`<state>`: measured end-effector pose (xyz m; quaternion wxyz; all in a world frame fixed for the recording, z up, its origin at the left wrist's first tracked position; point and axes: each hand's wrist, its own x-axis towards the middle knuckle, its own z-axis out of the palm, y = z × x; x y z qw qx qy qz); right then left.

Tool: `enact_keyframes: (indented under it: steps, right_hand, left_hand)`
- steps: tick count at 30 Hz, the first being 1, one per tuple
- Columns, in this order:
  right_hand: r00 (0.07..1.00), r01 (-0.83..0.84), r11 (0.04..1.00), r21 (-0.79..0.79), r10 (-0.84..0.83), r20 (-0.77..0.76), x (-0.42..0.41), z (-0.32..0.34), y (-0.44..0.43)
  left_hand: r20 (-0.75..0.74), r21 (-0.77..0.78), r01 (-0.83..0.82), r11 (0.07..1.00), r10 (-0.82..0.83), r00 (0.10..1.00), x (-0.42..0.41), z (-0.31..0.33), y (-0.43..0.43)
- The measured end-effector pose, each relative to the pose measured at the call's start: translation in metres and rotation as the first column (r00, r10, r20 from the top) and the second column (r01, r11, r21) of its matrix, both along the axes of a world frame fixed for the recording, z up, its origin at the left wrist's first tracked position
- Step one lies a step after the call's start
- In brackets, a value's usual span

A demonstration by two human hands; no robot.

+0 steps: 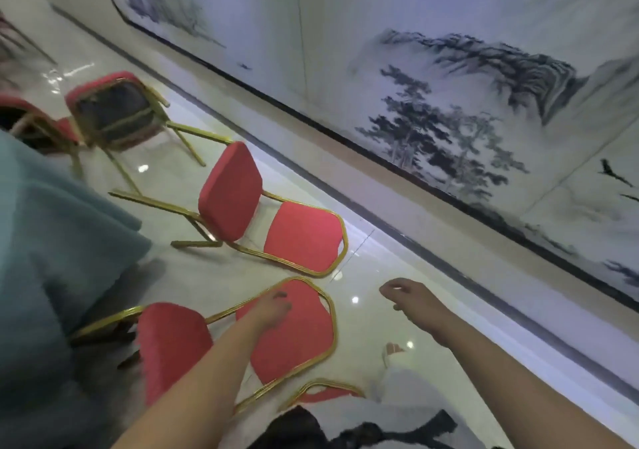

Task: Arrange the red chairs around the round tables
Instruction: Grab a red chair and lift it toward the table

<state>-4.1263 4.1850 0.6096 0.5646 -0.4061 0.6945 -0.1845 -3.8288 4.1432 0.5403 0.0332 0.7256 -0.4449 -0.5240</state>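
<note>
— Over on the left, is that the table they're working round?

— Yes, the round table [52, 241] under the teal cloth. Beyond it stands a far chair [110, 110], dark-backed from here. Next along comes the second chair [231, 189], its seat towards the cloth.

— And the one she's at now?

— The nearest chair [290, 338], just this side of the second. It runs seat-to-back from left to right: the seat is in by the table and the back is out towards the wall. So it already faces in, I'd say.

— Which hand has it?

— The left hand [271, 310]. It lies on the red back pad, fingers [281, 298] bent up near the gold top rail. It's too blurred to say whether they actually grip the rail.

— The other?

— The right hand [404, 295] hangs over the bare floor [363, 310], just right of that rail and clear of it. Its fingers are loosely curled with nothing in them. Any nudge would fall to the left, I'd guess. Behind is the ink-landscape wall [449, 120].
</note>
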Motion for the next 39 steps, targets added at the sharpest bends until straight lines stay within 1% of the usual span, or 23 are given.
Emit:
enact_keyframes:
  steps: [2, 5, 7, 10, 11, 12, 14, 15, 17, 20, 23, 25, 28, 29, 32, 35, 37, 39]
  right_hand:
    - [0.996, -0.088, 0.996, 0.024, 0.089, -0.013, -0.038, 0.002, -0.040]
    - [0.977, -0.211, 0.977, 0.031, 0.211, -0.009, -0.080, 0.004, -0.095]
    - [0.962, -0.272, 0.961, 0.041, 0.273, -0.009, -0.093, 0.006, -0.129]
    - [0.927, -0.374, 0.926, 0.058, 0.374, 0.007, -0.091, 0.004, -0.171]
    - [0.910, -0.414, 0.908, 0.063, 0.413, 0.020, -0.088, 0.003, -0.183]
    - [0.892, -0.452, 0.889, 0.066, 0.451, 0.034, -0.085, 0.002, -0.195]
    - [0.850, -0.527, 0.847, 0.074, 0.525, 0.042, -0.079, 0.000, -0.217]
    - [0.826, -0.563, 0.823, 0.078, 0.562, 0.040, -0.076, 0.000, -0.229]
    - [0.783, -0.621, 0.781, 0.073, 0.621, 0.015, -0.069, 0.000, -0.254]
    - [0.741, -0.668, 0.742, 0.058, 0.670, -0.042, -0.058, 0.003, -0.295]
    - [0.675, -0.731, 0.679, 0.061, 0.734, -0.076, -0.043, 0.009, -0.330]
    - [0.648, -0.755, 0.652, 0.071, 0.758, -0.078, -0.032, 0.010, -0.350]
    - [0.586, -0.803, 0.590, 0.081, 0.807, -0.072, -0.014, 0.007, -0.372]
    - [0.569, -0.815, 0.573, 0.083, 0.820, -0.068, -0.007, 0.004, -0.379]
    - [0.494, -0.859, 0.498, 0.120, 0.867, -0.062, 0.014, -0.005, -0.390]
    - [0.376, -0.909, 0.382, 0.166, 0.924, -0.067, 0.043, -0.021, -0.397]
    - [0.285, -0.937, 0.294, 0.187, 0.956, -0.073, 0.066, -0.035, -0.400]
    - [0.207, -0.955, 0.217, 0.203, 0.976, -0.068, 0.088, -0.055, -0.403]
  left_hand:
    - [0.053, 0.017, -0.092, 0.996, 0.091, 0.994, -0.019, 0.011, -0.010]
    - [0.118, 0.018, -0.141, 0.990, 0.137, 0.983, -0.044, 0.021, -0.015]
    - [0.103, 0.003, -0.226, 0.974, 0.225, 0.969, -0.059, 0.028, -0.012]
    - [0.070, 0.070, -0.317, 0.946, 0.313, 0.947, -0.073, 0.031, 0.003]
    - [0.066, 0.100, -0.367, 0.925, 0.361, 0.930, -0.075, 0.029, 0.007]
    - [0.068, 0.136, -0.450, 0.883, 0.445, 0.893, -0.078, 0.028, 0.010]
    - [0.067, 0.205, -0.624, 0.754, 0.625, 0.778, -0.085, 0.025, 0.013]
    - [0.060, 0.222, -0.679, 0.700, 0.685, 0.726, -0.089, 0.023, 0.012]
    - [0.049, 0.224, -0.714, 0.664, 0.724, 0.688, -0.097, 0.019, 0.003]
    - [0.034, 0.193, -0.723, 0.663, 0.732, 0.680, -0.108, 0.009, -0.020]
    - [-0.006, 0.222, -0.752, 0.621, 0.772, 0.636, -0.114, 0.003, -0.043]
    - [-0.027, 0.227, -0.766, 0.601, 0.790, 0.612, -0.113, 0.002, -0.059]
    - [-0.074, 0.165, -0.797, 0.580, 0.814, 0.577, -0.105, 0.007, -0.079]
    - [-0.084, 0.137, -0.817, 0.560, 0.828, 0.554, -0.101, 0.010, -0.083]
    - [-0.078, 0.066, -0.899, 0.433, 0.901, 0.428, -0.094, 0.021, -0.080]
    - [-0.061, 0.090, -0.957, 0.277, 0.960, 0.272, -0.097, 0.017, -0.056]
    - [-0.048, 0.135, -0.981, 0.141, 0.990, 0.135, -0.106, 0.008, -0.036]
    - [-0.027, 0.171, -0.985, -0.036, 0.999, -0.042, -0.125, -0.004, -0.018]
